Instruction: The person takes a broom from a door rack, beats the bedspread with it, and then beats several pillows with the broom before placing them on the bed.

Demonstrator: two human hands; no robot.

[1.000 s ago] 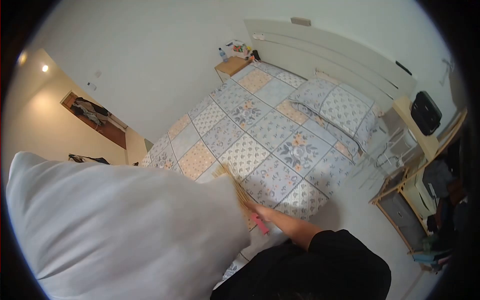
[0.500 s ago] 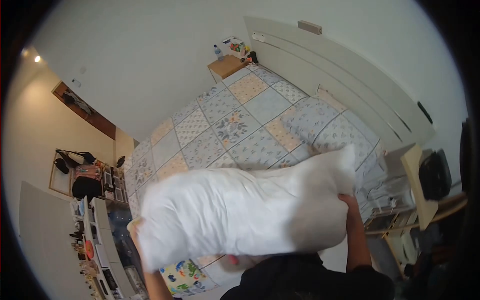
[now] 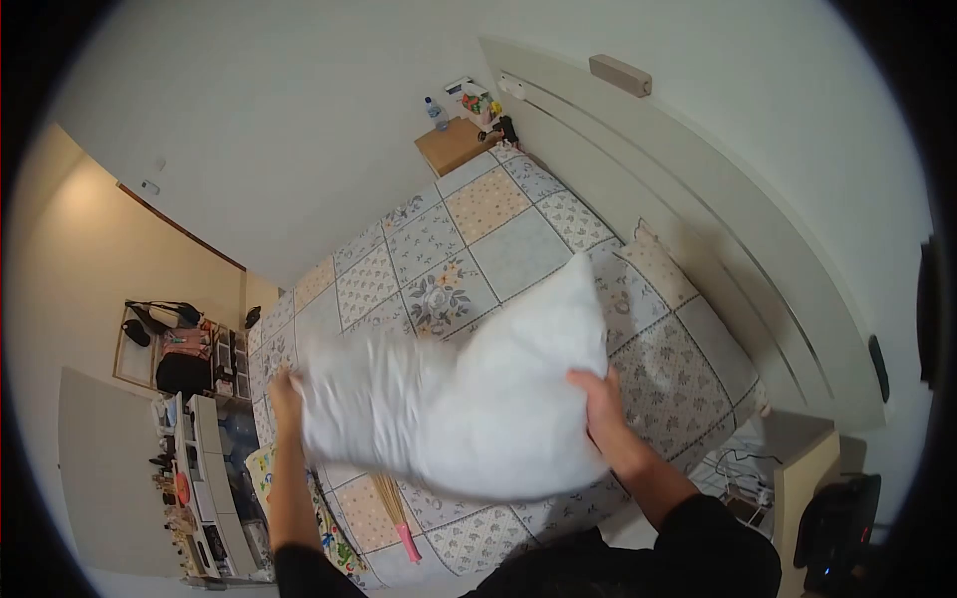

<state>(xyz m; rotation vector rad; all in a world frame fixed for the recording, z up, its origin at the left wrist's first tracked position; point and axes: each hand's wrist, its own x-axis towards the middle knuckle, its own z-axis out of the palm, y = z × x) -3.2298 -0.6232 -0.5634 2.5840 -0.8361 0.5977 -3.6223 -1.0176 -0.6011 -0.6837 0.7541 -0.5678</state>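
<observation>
A plain white pillow [image 3: 498,399] is held up over the bed by its two ends, and its left part is smeared by motion. My left hand [image 3: 286,384] grips the left edge with the fingers partly hidden. At the right end, my right hand [image 3: 598,399] is closed on the pillow, thumb lying on top. Beneath is a bed with a patchwork floral sheet [image 3: 518,249]. Near my left forearm lie a colourful patterned cloth [image 3: 339,543] and a bristle bed broom with a pink handle [image 3: 407,543].
Another pillow in a patterned case [image 3: 653,264] rests against the headboard [image 3: 698,199]. A wooden bedside table [image 3: 454,145] holding a bottle [image 3: 435,112] stands at the far corner. White drawers [image 3: 214,468] line the left; a pale cabinet [image 3: 802,478] and cables are at right.
The pillow has been squeezed shorter, its right end moving left with my right hand. The bed broom and more of the patterned cloth have come into sight below it.
</observation>
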